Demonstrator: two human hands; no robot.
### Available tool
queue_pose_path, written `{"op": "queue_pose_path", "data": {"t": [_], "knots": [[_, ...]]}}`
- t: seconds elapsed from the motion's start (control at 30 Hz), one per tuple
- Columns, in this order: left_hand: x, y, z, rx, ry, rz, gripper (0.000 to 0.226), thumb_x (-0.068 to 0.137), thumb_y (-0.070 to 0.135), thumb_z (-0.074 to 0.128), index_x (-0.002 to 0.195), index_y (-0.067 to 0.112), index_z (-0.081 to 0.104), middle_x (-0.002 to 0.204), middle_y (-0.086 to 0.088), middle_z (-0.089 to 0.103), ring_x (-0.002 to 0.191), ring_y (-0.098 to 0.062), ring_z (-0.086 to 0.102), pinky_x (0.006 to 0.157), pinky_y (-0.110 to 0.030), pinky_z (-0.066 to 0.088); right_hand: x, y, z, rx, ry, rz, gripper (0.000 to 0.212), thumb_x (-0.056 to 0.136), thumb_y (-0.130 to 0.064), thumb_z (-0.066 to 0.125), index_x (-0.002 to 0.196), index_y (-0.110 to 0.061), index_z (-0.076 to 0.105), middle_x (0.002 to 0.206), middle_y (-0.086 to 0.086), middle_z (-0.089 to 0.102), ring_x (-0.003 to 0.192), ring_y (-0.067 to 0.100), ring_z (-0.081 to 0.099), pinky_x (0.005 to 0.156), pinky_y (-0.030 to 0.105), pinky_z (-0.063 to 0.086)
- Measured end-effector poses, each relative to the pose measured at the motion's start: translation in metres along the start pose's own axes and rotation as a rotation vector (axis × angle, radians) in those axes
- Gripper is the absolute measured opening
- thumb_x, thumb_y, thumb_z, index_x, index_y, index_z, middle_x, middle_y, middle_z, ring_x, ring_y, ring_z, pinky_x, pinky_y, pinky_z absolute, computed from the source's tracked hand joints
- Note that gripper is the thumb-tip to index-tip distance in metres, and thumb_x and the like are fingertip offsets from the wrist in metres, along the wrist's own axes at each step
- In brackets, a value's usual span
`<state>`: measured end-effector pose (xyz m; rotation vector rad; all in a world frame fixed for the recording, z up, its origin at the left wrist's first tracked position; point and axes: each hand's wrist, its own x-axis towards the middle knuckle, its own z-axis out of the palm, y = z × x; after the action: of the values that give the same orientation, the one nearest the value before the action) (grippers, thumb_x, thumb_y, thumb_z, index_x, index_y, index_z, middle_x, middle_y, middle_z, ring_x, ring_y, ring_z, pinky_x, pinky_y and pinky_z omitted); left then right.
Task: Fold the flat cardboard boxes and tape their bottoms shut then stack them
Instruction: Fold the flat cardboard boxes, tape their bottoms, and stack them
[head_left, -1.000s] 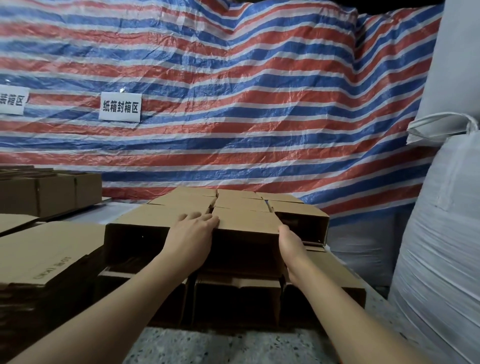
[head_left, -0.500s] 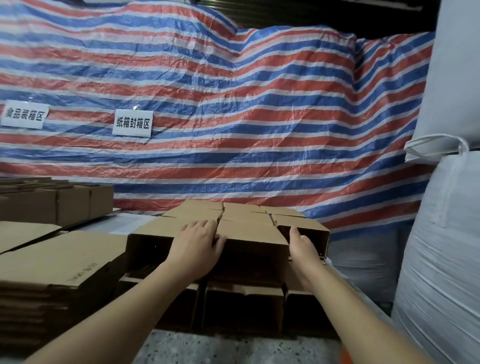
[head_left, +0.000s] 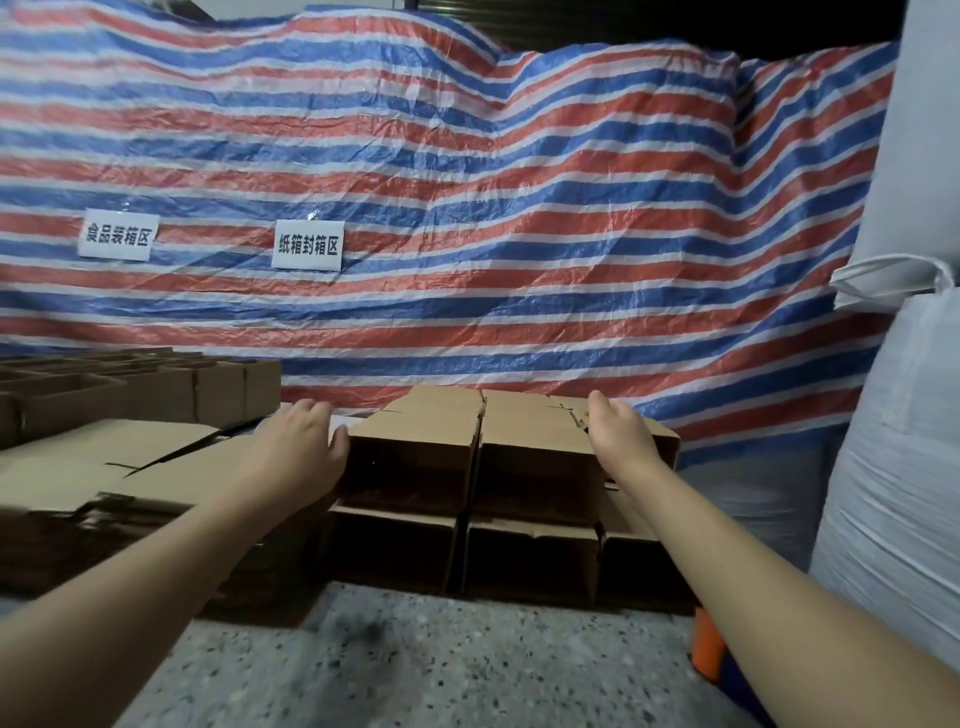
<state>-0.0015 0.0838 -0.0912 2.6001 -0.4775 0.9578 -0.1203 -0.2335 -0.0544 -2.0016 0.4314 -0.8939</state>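
Tarp (head_left: 467, 171): striped red, white and blue, hung as the back wall, two white labels (head_left: 307, 244) fixed to it. Sacks (head_left: 904, 467): white woven, bulky, filling the right side. Floor (head_left: 415, 660): speckled grey terrazzo, carrying everything; no worktop in view. Stack (head_left: 498, 493): folded boxes in two visible tiers, open mouths facing the camera, set against the tarp between the sacks and the flats. Flats (head_left: 104, 467): unfolded boxes piled left of the stack, just beside it; further made-up boxes (head_left: 156, 389) behind them. Top box (head_left: 415, 447): upper tier, left, seated square beside its neighbour. Left hand (head_left: 301, 441): spread wide, holding nothing, at the left edge of the top box, touching or just off it; I cannot tell which. Right hand (head_left: 618, 436): likewise spread and unladen, over the right end of the upper tier. Orange object (head_left: 706, 649): low right, possibly a tape tool, too cropped to tell. Step in hand, judged: stacking, box placed. Next move calls for reaching left to the flats and lifting one off cleanly for folding.
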Motion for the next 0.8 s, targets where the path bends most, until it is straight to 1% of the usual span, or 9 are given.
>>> {"op": "queue_pose_path", "data": {"t": [0.07, 0.17, 0.23, 0.33, 0.37, 0.5, 0.6, 0.67, 0.8], "knots": [[-0.002, -0.020, 0.004, 0.025, -0.085, -0.032, 0.045, 0.100, 0.039, 0.042, 0.134, 0.010, 0.052, 0.134, -0.011, 0.057, 0.121, -0.027, 0.053, 0.098, -0.038, 0.043, -0.007, -0.010, 0.006, -0.036, -0.023, -0.081, 0.036, 0.106, -0.044, 0.033, 0.087, -0.022, 0.054, 0.088, -0.003, 0.057, 0.077, 0.008, 0.051, 0.058, 0.026, 0.033], [-0.009, -0.045, 0.018, 0.102, -0.227, -0.049, 0.052, 0.100, 0.047, 0.040, 0.138, 0.011, 0.046, 0.140, -0.010, 0.051, 0.128, -0.025, 0.047, 0.105, -0.037, 0.039, -0.018, -0.013, 0.011, -0.100, -0.090, -0.198, 0.028, 0.105, -0.043, 0.039, 0.097, -0.022, 0.056, 0.092, -0.008, 0.059, 0.080, 0.003, 0.053, 0.059, 0.021, 0.035], [-0.014, -0.057, 0.028, 0.159, -0.321, -0.041, 0.060, 0.099, 0.056, 0.036, 0.142, 0.014, 0.042, 0.145, -0.008, 0.046, 0.134, -0.024, 0.042, 0.109, -0.037, 0.034, -0.024, -0.014, 0.013, -0.134, -0.116, -0.254, 0.024, 0.105, -0.042, 0.040, 0.106, -0.024, 0.056, 0.099, -0.007, 0.061, 0.086, 0.005, 0.055, 0.064, 0.021, 0.038], [-0.025, -0.068, 0.043, 0.242, -0.391, -0.026, 0.061, 0.095, 0.065, 0.031, 0.136, 0.021, 0.044, 0.138, -0.005, 0.050, 0.129, -0.022, 0.045, 0.109, -0.039, 0.035, -0.029, -0.016, 0.017, -0.160, -0.134, -0.278, 0.025, 0.106, -0.040, 0.040, 0.110, -0.022, 0.058, 0.109, -0.004, 0.062, 0.098, 0.014, 0.057, 0.081, 0.031, 0.045], [-0.029, -0.071, 0.048, 0.260, -0.404, -0.027, 0.059, 0.095, 0.065, 0.031, 0.135, 0.023, 0.044, 0.136, -0.003, 0.050, 0.128, -0.021, 0.045, 0.108, -0.040, 0.035, -0.031, -0.016, 0.019, -0.160, -0.141, -0.271, 0.028, 0.106, -0.040, 0.041, 0.112, -0.020, 0.060, 0.108, -0.003, 0.062, 0.097, 0.013, 0.057, 0.081, 0.032, 0.046], [-0.043, -0.072, 0.053, 0.335, -0.340, 0.010, 0.044, 0.099, 0.050, 0.034, 0.133, 0.025, 0.043, 0.131, 0.000, 0.053, 0.125, -0.020, 0.048, 0.103, -0.037, 0.039, -0.035, -0.016, 0.028, -0.142, -0.192, -0.262, 0.028, 0.107, -0.040, 0.040, 0.103, -0.020, 0.059, 0.091, -0.004, 0.062, 0.076, 0.007, 0.055, 0.059, 0.021, 0.039], [-0.046, -0.066, 0.048, 0.357, -0.292, 0.006, 0.034, 0.100, 0.044, 0.035, 0.122, 0.023, 0.049, 0.123, 0.001, 0.058, 0.118, -0.020, 0.054, 0.094, -0.035, 0.045, -0.038, -0.015, 0.035, -0.175, -0.187, -0.279, 0.030, 0.107, -0.040, 0.040, 0.094, -0.019, 0.058, 0.090, -0.006, 0.058, 0.075, 0.003, 0.051, 0.057, 0.019, 0.033], [-0.047, -0.062, 0.047, 0.358, -0.276, -0.011, 0.033, 0.101, 0.045, 0.036, 0.119, 0.021, 0.052, 0.122, 0.001, 0.060, 0.116, -0.020, 0.055, 0.091, -0.035, 0.044, -0.040, -0.013, 0.038, -0.154, -0.196, -0.276, 0.034, 0.106, -0.039, 0.040, 0.090, -0.016, 0.059, 0.089, -0.002, 0.058, 0.075, 0.006, 0.051, 0.058, 0.021, 0.034], [-0.043, -0.061, 0.038, 0.343, -0.179, -0.008, 0.030, 0.104, 0.041, 0.035, 0.111, 0.019, 0.054, 0.114, 0.001, 0.064, 0.108, -0.020, 0.060, 0.085, -0.034, 0.048, -0.044, -0.012, 0.041, -0.127, -0.250, -0.256, 0.035, 0.106, -0.040, 0.040, 0.094, -0.015, 0.061, 0.091, 0.002, 0.059, 0.074, 0.012, 0.054, 0.059, 0.024, 0.036]]}}
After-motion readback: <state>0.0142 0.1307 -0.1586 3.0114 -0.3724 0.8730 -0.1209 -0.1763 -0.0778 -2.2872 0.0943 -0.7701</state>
